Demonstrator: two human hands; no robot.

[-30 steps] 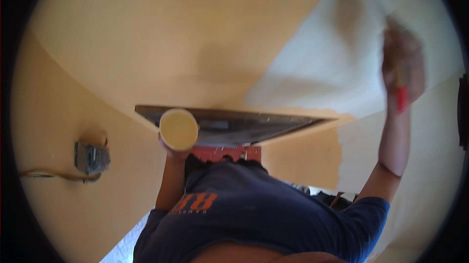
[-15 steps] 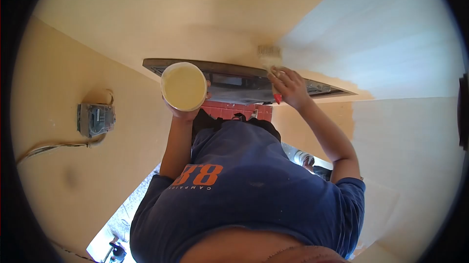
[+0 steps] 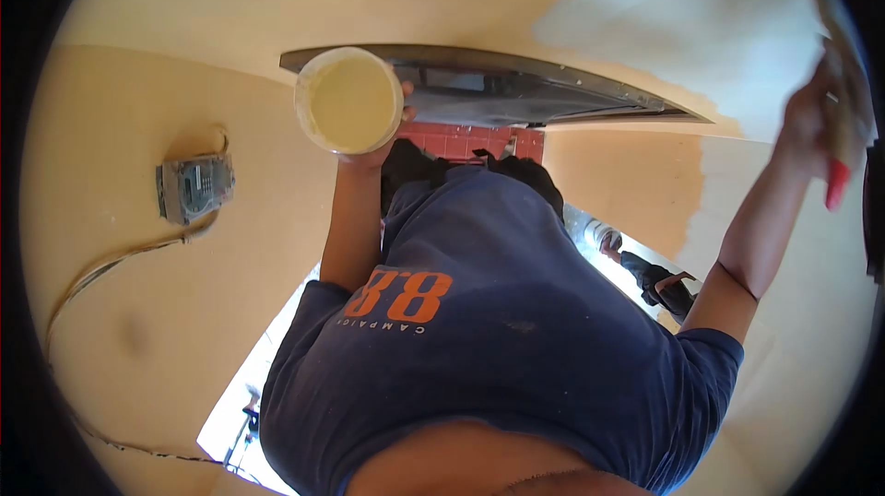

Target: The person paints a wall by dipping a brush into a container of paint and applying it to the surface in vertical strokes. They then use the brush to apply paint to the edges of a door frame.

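Observation:
My left hand point(image 3: 372, 157) is wrapped round a round plastic tub point(image 3: 304, 109) from below, its fingers showing at the right side. Pale yellow paint point(image 3: 353, 101) fills the tub's round opening. Far out to the right, my right hand point(image 3: 809, 123) grips a paintbrush point(image 3: 837, 184) by its handle, which ends in a red tip. The brush's head reaches up toward the dark edge of the view, over the pale-coated wall area point(image 3: 682, 17), and is blurred there.
A long dark frame with a glassy panel point(image 3: 479, 90) spans the space behind the tub, above red tiles point(image 3: 452, 139). On the left wall hangs a grey box with keys point(image 3: 196, 188), with loose cables point(image 3: 120, 261). A person in dark clothing point(image 3: 656, 284) is partly visible beyond my right side.
My right hand has swung far right and outward with the paintbrush, away from the spot above the dark frame. The tub stays in my left hand, slightly higher in view.

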